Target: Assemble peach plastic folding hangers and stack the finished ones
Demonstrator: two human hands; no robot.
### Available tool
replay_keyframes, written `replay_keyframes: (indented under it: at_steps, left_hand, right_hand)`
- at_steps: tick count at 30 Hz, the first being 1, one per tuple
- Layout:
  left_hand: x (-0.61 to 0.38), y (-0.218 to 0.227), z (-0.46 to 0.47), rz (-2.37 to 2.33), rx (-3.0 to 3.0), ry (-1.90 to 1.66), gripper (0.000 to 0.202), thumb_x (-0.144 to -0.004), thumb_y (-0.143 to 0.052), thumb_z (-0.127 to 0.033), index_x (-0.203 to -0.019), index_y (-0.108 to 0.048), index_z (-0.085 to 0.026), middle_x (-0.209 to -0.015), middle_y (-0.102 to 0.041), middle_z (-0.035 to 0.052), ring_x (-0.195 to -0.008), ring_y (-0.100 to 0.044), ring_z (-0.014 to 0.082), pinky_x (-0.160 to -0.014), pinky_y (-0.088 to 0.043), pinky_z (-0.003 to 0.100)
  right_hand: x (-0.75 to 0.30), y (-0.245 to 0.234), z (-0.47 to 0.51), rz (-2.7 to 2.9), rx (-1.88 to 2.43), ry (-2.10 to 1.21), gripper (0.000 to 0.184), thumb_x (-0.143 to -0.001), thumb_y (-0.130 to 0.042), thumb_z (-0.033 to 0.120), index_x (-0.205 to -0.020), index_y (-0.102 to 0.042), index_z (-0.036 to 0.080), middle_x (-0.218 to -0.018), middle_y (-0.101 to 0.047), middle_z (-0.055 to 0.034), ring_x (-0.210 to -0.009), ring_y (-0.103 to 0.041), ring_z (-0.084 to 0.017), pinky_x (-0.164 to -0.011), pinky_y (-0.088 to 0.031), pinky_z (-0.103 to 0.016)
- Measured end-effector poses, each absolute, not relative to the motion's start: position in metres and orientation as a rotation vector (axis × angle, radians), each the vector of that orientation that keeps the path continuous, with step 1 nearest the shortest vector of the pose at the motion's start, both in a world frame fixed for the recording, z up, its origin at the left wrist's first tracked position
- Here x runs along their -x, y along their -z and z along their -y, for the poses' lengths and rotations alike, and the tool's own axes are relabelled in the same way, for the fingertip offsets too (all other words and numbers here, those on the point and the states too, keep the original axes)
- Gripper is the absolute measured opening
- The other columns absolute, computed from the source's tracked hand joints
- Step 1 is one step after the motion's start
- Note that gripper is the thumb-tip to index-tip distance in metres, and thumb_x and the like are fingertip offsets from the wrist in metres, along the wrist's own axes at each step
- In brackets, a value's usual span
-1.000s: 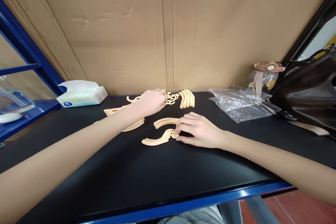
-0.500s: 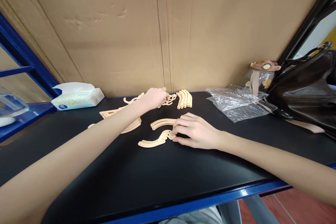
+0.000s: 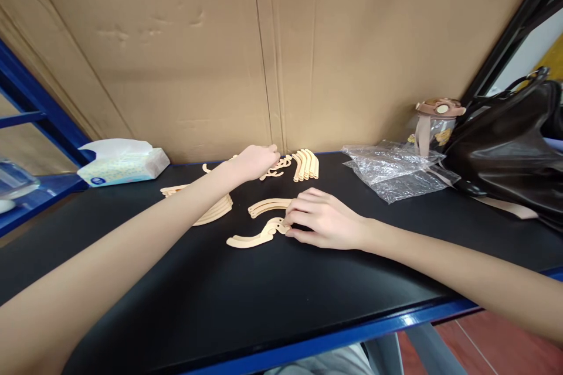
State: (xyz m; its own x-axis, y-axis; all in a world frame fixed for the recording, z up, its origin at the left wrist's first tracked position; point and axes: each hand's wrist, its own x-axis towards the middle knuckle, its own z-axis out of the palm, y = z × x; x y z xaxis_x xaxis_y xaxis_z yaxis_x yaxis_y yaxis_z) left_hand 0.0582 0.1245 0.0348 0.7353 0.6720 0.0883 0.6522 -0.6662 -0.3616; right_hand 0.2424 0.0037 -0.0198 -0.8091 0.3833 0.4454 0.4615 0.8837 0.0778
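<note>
I'm seeing the hooked piece [image 3: 250,241] lying just below frame centre, on the black table [image 3: 281,299]. Right hand [image 3: 323,222] is pinching its right end between thumb and fingers; the rest of it is showing, pointing lower left. Curved strips [image 3: 267,206] are lying just above it, their right end running up to the right hand's fingers. I can't tell if they're touching.

Left hand [image 3: 258,162] is reaching to upper centre, hovering over or resting on the small parts [image 3: 273,174]. Its fingers are curling away from me, so I can't tell whether it's grasping anything. Bent strips [image 3: 307,165] are sitting side by side just right of it. Left forearm is partly covering a fanned stack [image 3: 219,210], left of centre.

Further out: tissue pack [image 3: 125,164] is sitting at mid left, crumpled plastic [image 3: 391,171] at mid right, with the bottle [image 3: 440,125] standing behind it and a dark bag [image 3: 501,146] slumping at the right edge. Cardboard [image 3: 176,58] is filling the top.
</note>
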Motion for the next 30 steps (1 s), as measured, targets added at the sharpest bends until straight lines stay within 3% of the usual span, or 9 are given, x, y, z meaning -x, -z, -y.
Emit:
replay_keyframes:
  at_steps: [4, 7, 11, 15, 23, 30]
  left_hand:
    - [-0.051, -0.046, -0.112, 1.060, 2.613, 0.024, 0.023, -0.094, -0.035, -0.021, -0.090, -0.058, -0.017, -0.092, -0.058, 0.0038, -0.069, -0.060, 0.0144, -0.057, -0.036, 0.025]
    - [-0.044, -0.052, -0.088, 1.094, 2.638, 0.114, 0.023, -0.095, -0.032, -0.023, -0.097, -0.055, -0.019, -0.098, -0.057, 0.0010, -0.074, -0.061, 0.0129, -0.059, -0.038, 0.024]
    - [-0.034, -0.052, -0.050, 1.126, 2.685, 0.189, 0.021, -0.096, -0.034, -0.025, -0.097, -0.054, -0.021, -0.100, -0.055, 0.0000, -0.076, -0.059, 0.0134, -0.060, -0.039, 0.024]
    - [-0.022, -0.042, -0.022, 1.091, 2.726, 0.237, 0.022, -0.096, -0.033, -0.025, -0.092, -0.054, -0.021, -0.096, -0.054, 0.0003, -0.075, -0.057, 0.0131, -0.060, -0.038, 0.025]
    - [-0.014, -0.015, -0.001, 0.964, 2.846, 0.281, 0.024, -0.099, -0.028, -0.026, -0.096, -0.051, -0.019, -0.092, -0.050, 0.0007, -0.073, -0.055, 0.0108, -0.057, -0.040, 0.022]
    - [-0.010, -0.010, 0.008, 0.871, 2.737, 0.196, 0.024, -0.099, -0.029, -0.025, -0.097, -0.052, -0.018, -0.093, -0.052, 0.0028, -0.072, -0.054, 0.0120, -0.054, -0.037, 0.024]
  right_hand:
    - [-0.244, 0.019, -0.005, 2.513, 0.714, 0.246, 0.023, -0.094, -0.043, 0.030, -0.095, -0.061, 0.017, -0.089, -0.065, -0.0047, -0.083, -0.055, -0.016, -0.080, -0.039, -0.032]
    - [-0.246, 0.019, -0.007, 2.363, 0.819, 0.206, 0.022, -0.093, -0.046, 0.029, -0.107, -0.058, 0.018, -0.095, -0.065, -0.0049, -0.089, -0.056, -0.017, -0.082, -0.041, -0.032]
    - [-0.247, 0.021, -0.008, 2.267, 0.915, 0.160, 0.039, -0.093, -0.044, 0.026, -0.131, -0.043, 0.021, -0.105, -0.064, -0.0056, -0.097, -0.056, -0.019, -0.086, -0.042, -0.036]
    - [-0.245, 0.021, -0.009, 2.260, 0.947, 0.183, 0.048, -0.093, -0.043, 0.023, -0.139, -0.032, 0.024, -0.108, -0.062, -0.0046, -0.099, -0.055, -0.019, -0.087, -0.043, -0.037]
    - [-0.244, 0.024, -0.012, 2.288, 0.986, 0.318, 0.028, -0.094, -0.046, 0.029, -0.116, -0.059, 0.018, -0.087, -0.062, -0.0049, -0.085, -0.056, -0.018, -0.077, -0.041, -0.032]
    - [-0.242, 0.023, -0.013, 2.396, 0.901, 0.539, 0.030, -0.098, -0.037, 0.032, -0.099, -0.063, 0.017, -0.080, -0.064, -0.0035, -0.079, -0.056, -0.016, -0.079, -0.035, -0.031]
